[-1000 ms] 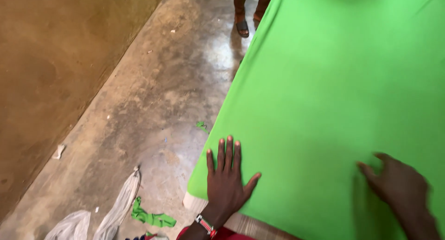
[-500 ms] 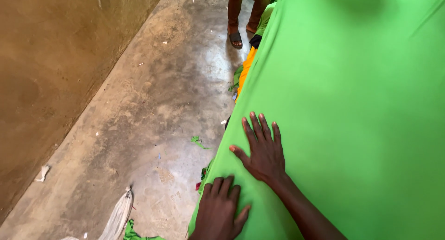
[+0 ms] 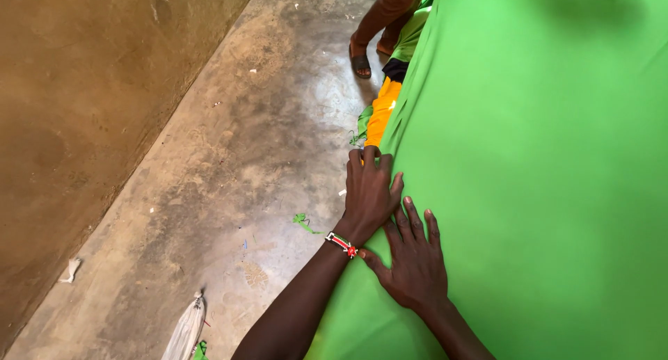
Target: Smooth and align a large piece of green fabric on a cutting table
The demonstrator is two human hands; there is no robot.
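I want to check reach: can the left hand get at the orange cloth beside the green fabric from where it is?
Probably yes: the left hand rests at the green fabric edge, and the orange cloth lies just beyond its fingertips, nothing between.

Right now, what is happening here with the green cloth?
A person presses both bare hands flat on a large green cloth near its left edge. The left hand, with a beaded bracelet at the wrist, lies on the edge where the cloth drops toward the concrete floor. The right hand rests just beside and below it, almost touching. Further along the edge, orange fabric shows, and another person's sandalled foot stands on the floor. Small green scraps lie nearby.
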